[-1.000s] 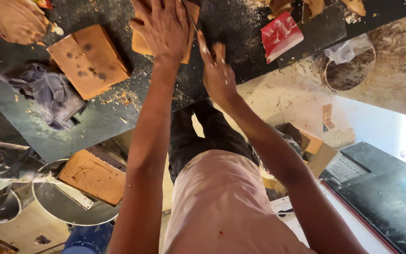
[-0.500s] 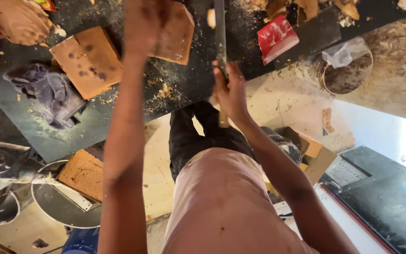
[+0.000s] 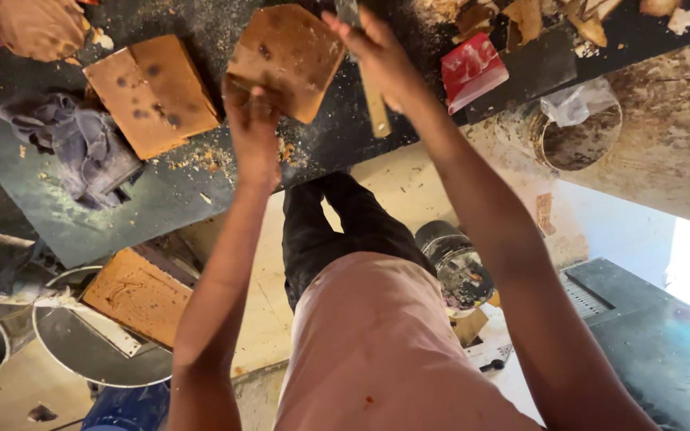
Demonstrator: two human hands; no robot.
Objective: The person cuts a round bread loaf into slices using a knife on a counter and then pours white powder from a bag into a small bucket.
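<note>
On the dark worktop, a brown block (image 3: 289,56) is gripped by the left hand (image 3: 253,132).
A wooden-handled tool (image 3: 373,104) is clasped by the right hand (image 3: 381,56); a red packet (image 3: 473,70) lies nearby, above a crumpled clear bag (image 3: 576,104) in a round tub (image 3: 573,144).

A dark stone worktop (image 3: 201,183) spans the far part of the view. On it, at the middle, the left hand (image 3: 253,132) grips the near edge of a flat brown wooden block (image 3: 289,56). Just right of the block, the right hand (image 3: 377,56) holds a wooden-handled tool (image 3: 374,104). Left of the block lies a second brown wooden block (image 3: 153,92), and left of that a crumpled grey cloth (image 3: 73,148). A small red packet (image 3: 473,70) lies right of the tool. Below the worktop, near left, a third wooden slab (image 3: 137,295) rests across a round metal basin (image 3: 81,351).
</note>
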